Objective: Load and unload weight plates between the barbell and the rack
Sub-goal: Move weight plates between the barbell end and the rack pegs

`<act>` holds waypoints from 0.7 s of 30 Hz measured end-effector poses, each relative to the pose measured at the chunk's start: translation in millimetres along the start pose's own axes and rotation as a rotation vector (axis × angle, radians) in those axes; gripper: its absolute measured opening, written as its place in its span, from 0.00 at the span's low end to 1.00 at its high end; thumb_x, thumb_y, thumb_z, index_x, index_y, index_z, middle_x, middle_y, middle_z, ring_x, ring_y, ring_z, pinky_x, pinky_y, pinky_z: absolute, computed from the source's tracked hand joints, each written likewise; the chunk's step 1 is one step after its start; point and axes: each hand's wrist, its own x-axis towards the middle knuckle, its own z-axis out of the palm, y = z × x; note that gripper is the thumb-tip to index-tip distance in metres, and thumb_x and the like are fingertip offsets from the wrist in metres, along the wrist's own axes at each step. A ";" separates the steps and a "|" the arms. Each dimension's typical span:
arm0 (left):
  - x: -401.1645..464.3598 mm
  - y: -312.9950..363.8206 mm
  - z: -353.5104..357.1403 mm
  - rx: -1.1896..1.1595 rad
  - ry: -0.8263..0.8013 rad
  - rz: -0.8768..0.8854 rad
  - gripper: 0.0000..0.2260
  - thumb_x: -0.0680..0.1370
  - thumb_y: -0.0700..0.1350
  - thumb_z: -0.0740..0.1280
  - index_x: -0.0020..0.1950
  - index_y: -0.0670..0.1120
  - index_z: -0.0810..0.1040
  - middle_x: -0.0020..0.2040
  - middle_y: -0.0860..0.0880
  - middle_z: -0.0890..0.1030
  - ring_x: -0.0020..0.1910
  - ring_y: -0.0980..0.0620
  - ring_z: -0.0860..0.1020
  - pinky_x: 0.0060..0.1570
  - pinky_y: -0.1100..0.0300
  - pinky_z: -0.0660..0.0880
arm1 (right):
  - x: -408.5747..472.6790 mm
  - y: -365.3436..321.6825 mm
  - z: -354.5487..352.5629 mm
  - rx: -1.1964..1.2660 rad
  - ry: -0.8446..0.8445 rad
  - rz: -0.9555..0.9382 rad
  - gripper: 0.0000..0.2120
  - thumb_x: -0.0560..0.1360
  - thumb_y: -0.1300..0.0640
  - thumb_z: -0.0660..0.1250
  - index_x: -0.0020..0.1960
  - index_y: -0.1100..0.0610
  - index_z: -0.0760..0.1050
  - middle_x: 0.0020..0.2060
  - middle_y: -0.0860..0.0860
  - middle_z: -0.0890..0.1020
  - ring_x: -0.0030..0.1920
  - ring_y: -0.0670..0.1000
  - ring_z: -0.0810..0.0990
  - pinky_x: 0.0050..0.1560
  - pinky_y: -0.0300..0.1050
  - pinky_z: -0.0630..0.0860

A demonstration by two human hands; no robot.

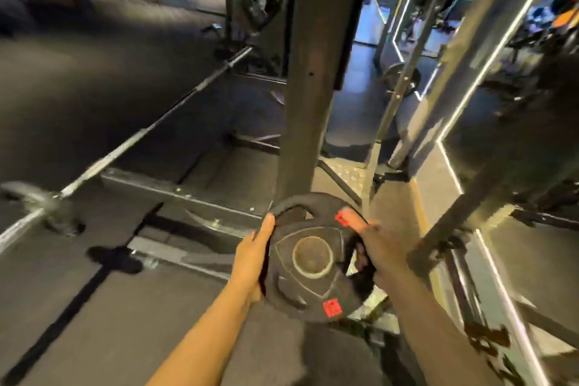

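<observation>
- Now both hands hold one black weight plate [310, 260] in front of the body, above the floor.
- Left hand [255, 260] lies along the plate's left rim, its fingers [268, 226] stretched up the edge and wrapped round behind it.
- Right hand [376, 247] grasps the plate's right side through a grip hole, the thumb [351, 218] lying over the front face near a red label [341, 219].
- That plate is tilted, its face turned up toward the camera, with a round metal-ringed centre hole and a second red label [332, 307] near its lower edge.
- Just beyond the plate stands a dark upright post [313, 72] of the rack, rising out of the top of the view.
- To the left, well apart from the plate, a barbell [150, 131] runs slantwise from the near left toward the far middle, its shaft bare along the visible length.
- Its near end rests in a blurred holder [47, 207] at the left edge.
- On the right, slanted steel bars [488, 56] with bright edges cross the view.
- Farther back, a round plate [401, 78] sits low behind a thin bar.
- Dark rubber floor [94, 307] with black seams spreads beneath everything.
</observation>
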 end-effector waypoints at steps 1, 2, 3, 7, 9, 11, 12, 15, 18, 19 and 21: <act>-0.1 4.3 -24.7 -0.018 0.064 -0.004 0.29 0.65 0.66 0.72 0.54 0.44 0.83 0.49 0.44 0.85 0.49 0.43 0.84 0.56 0.44 0.78 | 1.2 1.3 28.6 -0.025 -0.060 0.005 0.26 0.63 0.39 0.75 0.32 0.56 0.63 0.19 0.53 0.66 0.18 0.52 0.64 0.23 0.42 0.61; -4.0 10.1 -59.1 -0.049 0.127 -0.009 0.26 0.69 0.64 0.71 0.54 0.44 0.83 0.48 0.44 0.85 0.49 0.43 0.84 0.56 0.44 0.78 | -0.9 4.8 66.2 -0.049 -0.129 0.014 0.26 0.65 0.40 0.75 0.32 0.56 0.63 0.20 0.54 0.65 0.19 0.53 0.64 0.23 0.43 0.62; -5.0 14.6 -89.4 -0.077 0.182 -0.011 0.23 0.72 0.62 0.69 0.54 0.43 0.82 0.47 0.44 0.86 0.48 0.43 0.84 0.55 0.45 0.78 | -4.9 7.2 99.0 -0.067 -0.186 0.031 0.26 0.67 0.42 0.74 0.32 0.56 0.62 0.21 0.55 0.65 0.19 0.53 0.63 0.23 0.43 0.62; -20.5 25.1 -205.7 -0.199 0.332 -0.025 0.22 0.74 0.60 0.68 0.55 0.43 0.82 0.47 0.44 0.86 0.47 0.45 0.84 0.48 0.51 0.79 | -35.2 19.2 218.7 -0.154 -0.398 0.085 0.25 0.68 0.43 0.75 0.29 0.57 0.64 0.20 0.55 0.66 0.19 0.52 0.64 0.24 0.44 0.64; -29.9 29.1 -258.7 -0.239 0.405 -0.024 0.23 0.74 0.61 0.68 0.56 0.43 0.82 0.47 0.44 0.85 0.46 0.46 0.84 0.45 0.52 0.79 | -53.7 25.5 272.6 -0.210 -0.492 0.083 0.26 0.67 0.43 0.75 0.28 0.58 0.65 0.20 0.56 0.68 0.20 0.53 0.66 0.26 0.45 0.66; -38.8 32.6 -310.4 -0.294 0.474 -0.037 0.23 0.75 0.61 0.67 0.56 0.43 0.81 0.48 0.43 0.85 0.47 0.45 0.84 0.45 0.51 0.78 | -73.1 29.7 326.1 -0.289 -0.574 0.061 0.26 0.67 0.42 0.75 0.30 0.59 0.66 0.19 0.56 0.69 0.20 0.52 0.67 0.28 0.44 0.69; -42.5 34.0 -336.5 -0.325 0.505 -0.042 0.23 0.75 0.61 0.67 0.56 0.43 0.81 0.48 0.43 0.85 0.47 0.44 0.84 0.45 0.51 0.78 | -82.9 32.5 353.5 -0.317 -0.606 0.046 0.25 0.67 0.42 0.75 0.33 0.59 0.67 0.19 0.56 0.70 0.20 0.52 0.67 0.28 0.44 0.69; -50.9 36.6 -399.5 -0.383 0.520 -0.082 0.23 0.76 0.62 0.64 0.56 0.43 0.81 0.47 0.43 0.85 0.49 0.43 0.83 0.44 0.50 0.78 | -106.2 41.2 420.1 -0.344 -0.698 0.036 0.24 0.66 0.43 0.77 0.38 0.58 0.67 0.20 0.54 0.70 0.20 0.51 0.67 0.26 0.44 0.68; -65.9 33.1 -452.2 -0.448 0.568 -0.161 0.26 0.76 0.66 0.60 0.54 0.44 0.81 0.47 0.43 0.86 0.48 0.42 0.83 0.42 0.49 0.79 | -129.8 52.0 481.8 -0.416 -0.791 -0.006 0.26 0.63 0.43 0.78 0.39 0.57 0.65 0.21 0.52 0.70 0.20 0.48 0.66 0.27 0.46 0.66; -72.5 30.1 -467.6 -0.469 0.597 -0.180 0.29 0.74 0.68 0.60 0.56 0.44 0.81 0.49 0.43 0.85 0.50 0.42 0.82 0.45 0.48 0.80 | -138.6 54.8 501.1 -0.454 -0.826 -0.031 0.26 0.62 0.43 0.79 0.38 0.56 0.65 0.22 0.50 0.71 0.20 0.47 0.67 0.27 0.46 0.66; -83.9 23.0 -494.8 -0.518 0.674 -0.211 0.38 0.66 0.74 0.62 0.61 0.46 0.80 0.53 0.43 0.84 0.55 0.40 0.81 0.54 0.40 0.78 | -155.1 60.9 535.4 -0.538 -0.908 -0.080 0.26 0.61 0.42 0.79 0.37 0.55 0.66 0.23 0.49 0.71 0.21 0.47 0.68 0.28 0.46 0.68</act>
